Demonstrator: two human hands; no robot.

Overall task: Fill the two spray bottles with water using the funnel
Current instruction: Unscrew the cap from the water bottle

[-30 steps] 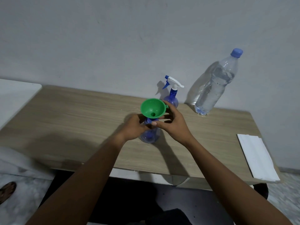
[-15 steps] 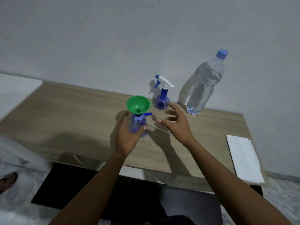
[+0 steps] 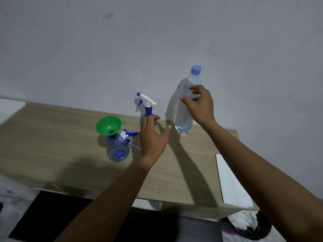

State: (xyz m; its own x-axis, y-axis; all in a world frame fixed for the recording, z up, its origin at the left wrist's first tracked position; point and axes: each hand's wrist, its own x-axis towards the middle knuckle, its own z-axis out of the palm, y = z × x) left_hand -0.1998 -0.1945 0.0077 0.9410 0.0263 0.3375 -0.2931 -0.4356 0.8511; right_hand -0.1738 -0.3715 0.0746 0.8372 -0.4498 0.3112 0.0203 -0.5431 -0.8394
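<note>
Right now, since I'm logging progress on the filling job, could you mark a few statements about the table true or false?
1. The green funnel sits in the neck of the open spray bottle. True.
2. The water bottle is uncapped. False: its blue cap is on.
3. Both spray bottles wear trigger heads. False: one trigger head lies on the table; only the rear spray bottle wears one.
4. The left hand holds nothing. True.

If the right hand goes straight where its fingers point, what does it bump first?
Probably the big water bottle: the open right hand is spread right in front of it, though the gap is hard to judge.
</note>
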